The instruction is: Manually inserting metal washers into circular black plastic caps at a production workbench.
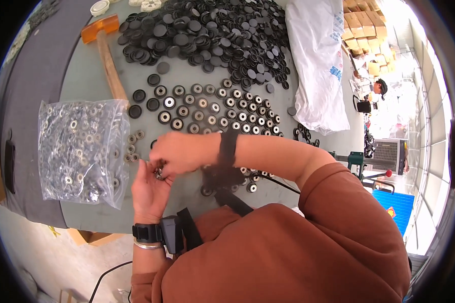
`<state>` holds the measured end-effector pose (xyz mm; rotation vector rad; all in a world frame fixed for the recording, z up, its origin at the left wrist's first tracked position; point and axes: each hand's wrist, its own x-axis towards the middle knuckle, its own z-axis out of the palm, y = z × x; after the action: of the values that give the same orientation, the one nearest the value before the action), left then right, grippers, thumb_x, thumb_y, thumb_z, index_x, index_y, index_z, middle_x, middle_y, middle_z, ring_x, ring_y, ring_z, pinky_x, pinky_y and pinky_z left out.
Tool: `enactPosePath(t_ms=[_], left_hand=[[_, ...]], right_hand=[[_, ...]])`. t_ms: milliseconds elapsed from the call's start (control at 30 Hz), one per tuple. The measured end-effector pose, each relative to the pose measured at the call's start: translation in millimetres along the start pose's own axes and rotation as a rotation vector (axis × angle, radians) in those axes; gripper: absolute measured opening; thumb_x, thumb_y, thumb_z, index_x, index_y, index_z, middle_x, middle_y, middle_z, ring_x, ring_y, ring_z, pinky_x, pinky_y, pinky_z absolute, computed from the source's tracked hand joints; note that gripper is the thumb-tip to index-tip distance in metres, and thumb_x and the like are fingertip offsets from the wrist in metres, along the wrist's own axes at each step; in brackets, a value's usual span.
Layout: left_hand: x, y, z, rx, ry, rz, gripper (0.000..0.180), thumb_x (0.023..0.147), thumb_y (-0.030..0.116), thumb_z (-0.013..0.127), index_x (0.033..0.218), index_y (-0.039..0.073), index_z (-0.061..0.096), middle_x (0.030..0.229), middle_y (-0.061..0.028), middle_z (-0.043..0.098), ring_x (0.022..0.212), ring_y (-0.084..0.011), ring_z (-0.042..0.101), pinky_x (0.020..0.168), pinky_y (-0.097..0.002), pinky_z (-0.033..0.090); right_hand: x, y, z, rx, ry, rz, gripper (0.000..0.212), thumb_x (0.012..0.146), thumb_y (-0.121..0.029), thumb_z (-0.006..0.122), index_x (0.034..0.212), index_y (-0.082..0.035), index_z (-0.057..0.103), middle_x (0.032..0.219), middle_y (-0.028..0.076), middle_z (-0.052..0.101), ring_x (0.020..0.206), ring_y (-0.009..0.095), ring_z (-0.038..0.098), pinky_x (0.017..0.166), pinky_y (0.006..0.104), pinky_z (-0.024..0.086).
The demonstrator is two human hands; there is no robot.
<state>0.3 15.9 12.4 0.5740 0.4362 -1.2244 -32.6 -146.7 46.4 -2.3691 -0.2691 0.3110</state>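
Observation:
My left hand (149, 194) is turned palm up and cupped around small metal bearings (159, 173), most of them hidden by fingers. Over it reaches my right hand (179, 151), its fingertips pinched together at the bearings; what they grip is covered. Just left of the hands, several loose bearings (131, 149) lie on the table by a clear plastic bag (81, 151) full of bearings. Beyond my right forearm stand rows of round black caps with bearings (202, 103) seated in them. A few black caps (152, 104) without bearings lie at the rows' left end.
A large heap of black caps (187, 38) covers the table's far side. A mallet (111, 65) with an orange head lies at the far left. On the right rests a white sack (318, 70); a green metal tool (355, 158) stands past my right elbow.

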Motion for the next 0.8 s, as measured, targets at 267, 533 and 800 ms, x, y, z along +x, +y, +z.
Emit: enactPosePath(t_ms=[267,533,800], left_hand=[[0,-4,5,0.037,0.035,-0.019,0.036,0.092,0.028,0.037,0.106,-0.003,0.049,0.097,-0.0106,0.053,0.082,-0.0166,0.052,0.077,-0.0309,0.044],[-2,-8,-6,-0.044,0.025,-0.057,0.036,0.092,0.027,0.037,0.106,-0.003,0.049,0.096,-0.0102,0.053,0.083,-0.0169,0.052,0.078,-0.0315,0.045],[2,-1,-1,-0.207,0.008,-0.005,0.041,0.093,0.029,0.034,0.109,-0.006,0.045,0.104,-0.0153,0.051,0.094,-0.0233,0.051,0.087,-0.0369,0.043]], right_hand=[[50,112,-60,-0.269,0.561,0.331,0.024,0.062,-0.022,0.063,0.079,-0.005,0.065,0.074,0.015,0.061,0.075,0.030,0.059,0.068,0.0365,0.047],[72,134,-59,-0.357,0.310,0.330,0.026,0.064,-0.031,0.065,0.074,-0.007,0.067,0.075,0.013,0.061,0.074,0.029,0.058,0.068,0.0356,0.046],[58,117,-51,-0.336,0.469,0.324,0.022,0.067,-0.027,0.063,0.077,-0.008,0.067,0.081,0.009,0.058,0.081,0.027,0.054,0.072,0.0352,0.045]])
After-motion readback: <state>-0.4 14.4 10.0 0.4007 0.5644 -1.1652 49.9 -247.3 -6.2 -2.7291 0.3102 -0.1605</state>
